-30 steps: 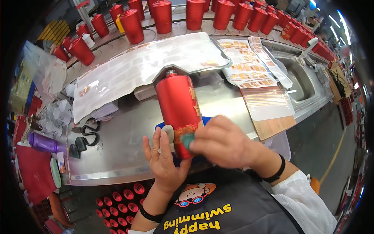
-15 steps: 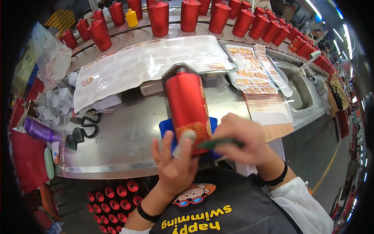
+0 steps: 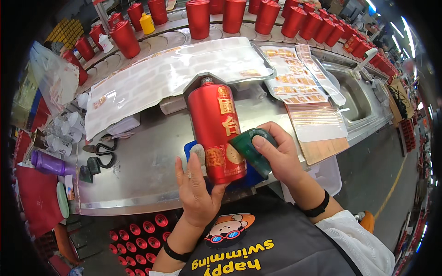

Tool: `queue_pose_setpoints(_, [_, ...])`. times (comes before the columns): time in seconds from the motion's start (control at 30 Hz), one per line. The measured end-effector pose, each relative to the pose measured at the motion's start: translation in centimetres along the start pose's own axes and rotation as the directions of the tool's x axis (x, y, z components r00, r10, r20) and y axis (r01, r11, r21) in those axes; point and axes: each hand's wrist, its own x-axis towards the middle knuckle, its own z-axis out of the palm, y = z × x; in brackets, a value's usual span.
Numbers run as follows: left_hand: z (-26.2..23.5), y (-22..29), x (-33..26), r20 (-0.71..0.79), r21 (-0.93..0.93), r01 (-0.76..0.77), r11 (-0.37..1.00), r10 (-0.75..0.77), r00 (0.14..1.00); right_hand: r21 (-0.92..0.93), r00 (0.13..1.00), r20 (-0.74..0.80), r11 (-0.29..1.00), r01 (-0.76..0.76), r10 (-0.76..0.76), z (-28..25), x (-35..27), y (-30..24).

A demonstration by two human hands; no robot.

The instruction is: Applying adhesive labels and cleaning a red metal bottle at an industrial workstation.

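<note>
While the right hand (image 3: 286, 163) pinches a rounded dark-green scraper (image 3: 248, 146), the left hand (image 3: 199, 198), fingers spread, touches the base of a gold-marked red cylindrical bottle (image 3: 207, 122). Bottle on its side over blue pad (image 3: 189, 147), on shiny steel bench (image 3: 142, 158), neck outward.

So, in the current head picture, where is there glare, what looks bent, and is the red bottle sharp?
Head view: glare on the white sheet and metal table; head view: the table's front edge bows, likely from the fisheye lens, and the corners go black; head view: the red bottle is sharp enough to show its gold print.
</note>
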Motion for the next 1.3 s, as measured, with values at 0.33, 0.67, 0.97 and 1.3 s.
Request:
queue_pose_setpoints(0.33, [-0.9,1.4,0.0,0.119,0.321,-0.298,0.899,0.274,0.954,-0.255,0.999,-0.001,0.966,0.052,-0.054,-0.3,0.2,0.4])
queue_pose_setpoints(0.67, [-1.3,1.4,1.5,0.133,0.338,-0.371,0.865,0.346,0.929,-0.225,0.999,0.005,0.973,0.042,-0.042,-0.4,0.3,0.9])
queue_pose_setpoints(0.97, [-1.0,1.4,1.8,0.079,0.245,-0.248,0.937,0.236,0.969,-0.27,0.999,0.005,0.961,0.053,-0.054,-0.2,0.4,0.8])
queue_pose_setpoints(1.3, [-1.0,1.1,-0.5,-0.022,0.19,-0.105,0.976,0.112,0.994,-0.243,0.996,0.012,0.966,0.09,-0.089,-0.3,0.3,1.3])
